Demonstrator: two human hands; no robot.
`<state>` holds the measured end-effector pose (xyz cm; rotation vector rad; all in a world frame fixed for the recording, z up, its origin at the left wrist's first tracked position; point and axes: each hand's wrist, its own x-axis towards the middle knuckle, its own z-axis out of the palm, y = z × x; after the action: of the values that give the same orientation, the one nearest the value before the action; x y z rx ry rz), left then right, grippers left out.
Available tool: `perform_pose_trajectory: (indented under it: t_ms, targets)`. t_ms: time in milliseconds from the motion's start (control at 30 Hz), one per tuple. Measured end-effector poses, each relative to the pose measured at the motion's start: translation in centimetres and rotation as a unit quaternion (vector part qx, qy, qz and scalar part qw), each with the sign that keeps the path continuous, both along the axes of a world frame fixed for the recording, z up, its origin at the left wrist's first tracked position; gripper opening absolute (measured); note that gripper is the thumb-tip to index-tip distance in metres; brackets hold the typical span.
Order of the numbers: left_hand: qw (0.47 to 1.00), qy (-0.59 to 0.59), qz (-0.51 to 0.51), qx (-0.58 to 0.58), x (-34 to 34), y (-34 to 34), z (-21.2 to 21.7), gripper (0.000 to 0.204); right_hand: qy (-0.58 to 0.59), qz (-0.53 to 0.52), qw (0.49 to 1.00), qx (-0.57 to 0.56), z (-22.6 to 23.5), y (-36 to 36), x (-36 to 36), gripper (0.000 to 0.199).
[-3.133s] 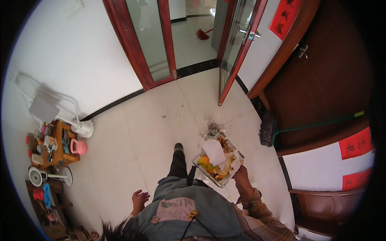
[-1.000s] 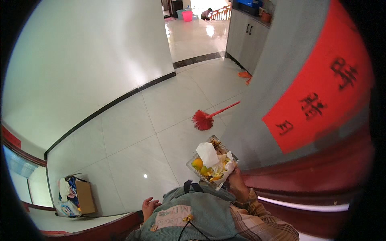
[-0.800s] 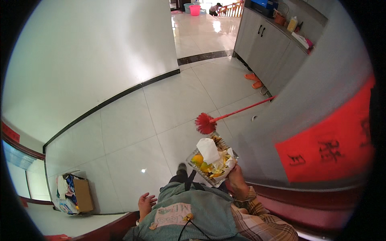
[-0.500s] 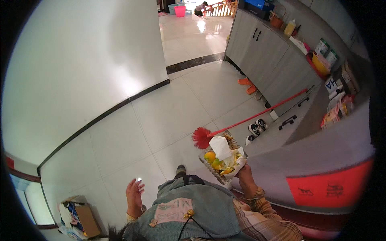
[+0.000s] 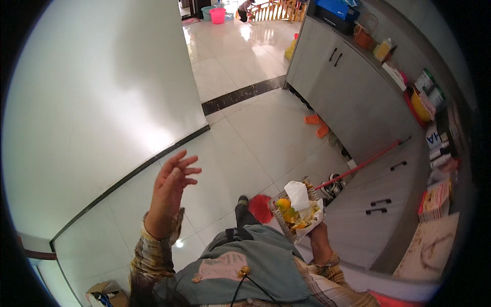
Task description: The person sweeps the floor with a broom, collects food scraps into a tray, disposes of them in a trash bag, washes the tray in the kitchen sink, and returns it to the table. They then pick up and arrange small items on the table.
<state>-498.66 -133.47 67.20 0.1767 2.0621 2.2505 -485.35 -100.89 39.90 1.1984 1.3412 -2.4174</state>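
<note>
My right hand (image 5: 318, 238) grips the near right corner of a clear ribbed tray (image 5: 281, 225). Inside it lie yellow-orange fruit (image 5: 285, 209) that look like mangoes, a white crumpled tissue (image 5: 297, 195) and yellowish peelings on white paper. My right thumb and most fingers are hidden under the tray. On the other side, my left hand (image 5: 174, 185) hangs raised over the floor, fingers spread and holding nothing. Partly behind the tray, a broom with a red round head (image 5: 260, 207) has its red handle (image 5: 371, 159) leaning toward the grey cabinet.
Grey cabinets (image 5: 335, 87) line the right, with baskets, boxes and cans on top. Orange slippers (image 5: 321, 131) and black-and-white sneakers (image 5: 333, 185) sit along their base. A white wall (image 5: 112, 112) stands left; a dark threshold strip (image 5: 244, 93) crosses ahead. Beyond are a pink bucket (image 5: 218, 16) and a person (image 5: 245, 10).
My left hand has risen and moved forward. The view has shifted ahead and turned, bringing the cabinets closer. My right hand still carries the tray, now nearer the cabinet.
</note>
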Motion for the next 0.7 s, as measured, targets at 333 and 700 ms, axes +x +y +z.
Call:
perform_pose_trajectory:
  t_ms: [333, 700]
  targets:
    - [0.972, -0.177, 0.131, 0.084, -12.8, -9.4, -10.1, 0.037, 0.021, 0.06, 0.997, 0.039, -0.7, -2.2, -21.4, 0.03]
    - [0.963, -0.249, 0.104, 0.024, -35.1, -7.0, -9.9, 0.036, 0.01, -0.01, 1.0, 0.022, 2.8, 2.7, -40.6, 0.032]
